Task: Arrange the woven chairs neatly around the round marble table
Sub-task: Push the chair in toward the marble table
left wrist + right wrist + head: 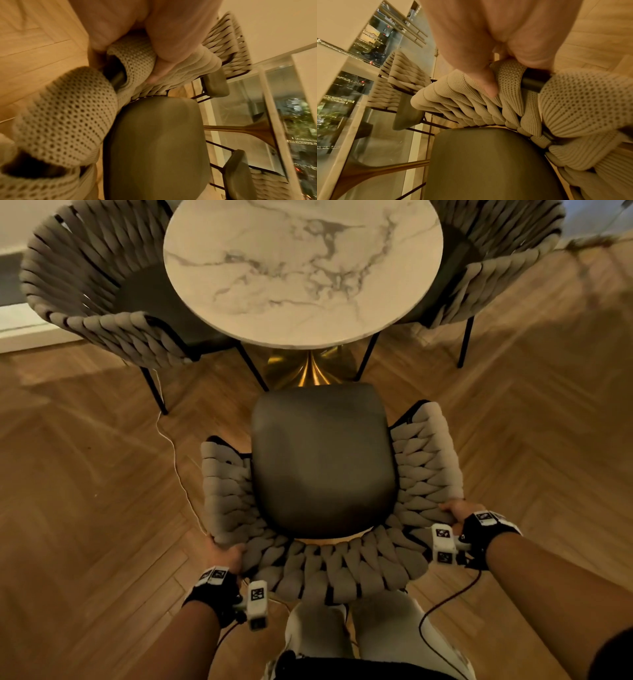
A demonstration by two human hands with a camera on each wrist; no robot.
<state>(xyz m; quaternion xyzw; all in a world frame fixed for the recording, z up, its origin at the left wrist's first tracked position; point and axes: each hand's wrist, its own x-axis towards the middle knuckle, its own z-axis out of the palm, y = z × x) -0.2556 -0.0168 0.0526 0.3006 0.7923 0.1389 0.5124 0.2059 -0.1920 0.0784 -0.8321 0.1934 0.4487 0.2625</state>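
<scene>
Low in the head view, the left hand grips the woven back rim of the near woven chair at its lower-left corner, thumb pressed over the knit cord. The right hand clasps the same rim at the right, fingers wrapped round it. The chair sits centre frame, seat facing the round marble table at the top, not yet tucked under. Two more woven chairs flank the table, upper left and upper right.
</scene>
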